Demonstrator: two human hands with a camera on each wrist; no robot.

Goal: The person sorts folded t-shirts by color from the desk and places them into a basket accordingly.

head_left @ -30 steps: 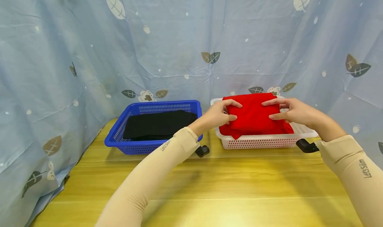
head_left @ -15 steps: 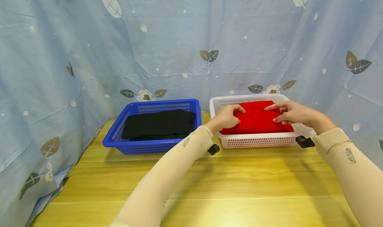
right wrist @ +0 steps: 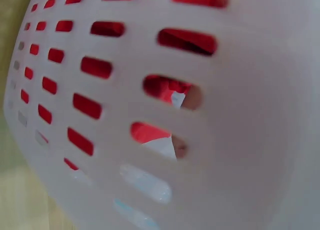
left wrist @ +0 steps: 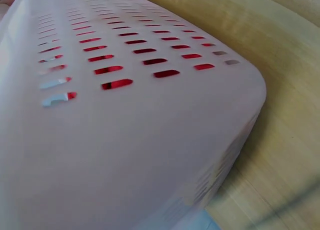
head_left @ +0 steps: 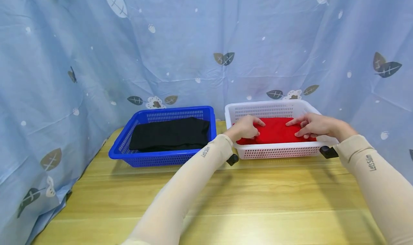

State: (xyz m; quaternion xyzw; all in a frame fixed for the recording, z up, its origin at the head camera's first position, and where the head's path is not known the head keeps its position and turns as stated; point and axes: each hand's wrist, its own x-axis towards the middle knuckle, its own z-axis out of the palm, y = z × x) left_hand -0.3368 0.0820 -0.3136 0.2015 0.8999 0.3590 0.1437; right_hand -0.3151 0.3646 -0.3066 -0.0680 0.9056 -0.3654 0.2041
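A folded red cloth lies low inside a white slotted basket. My left hand reaches over the basket's front left, thumb and index finger spread apart on the cloth's left end. At the other end, my right hand touches the cloth with its thumb and index finger, also spread; the remaining fingers bend beneath the palm. Both wrist views face the basket's outer wall, where red cloth shows through the slots. A bit of skin appears behind two slots in the right wrist view.
A blue slotted basket stands left of the white one, holding folded black cloth. Both rest on a wooden table before a patterned blue curtain. Small black devices sit under the wrists.
Both hands have lowered the red cloth into the white basket, uncovering its back rim. The left hand has moved slightly right and down. The blue basket keeps its place on the table.
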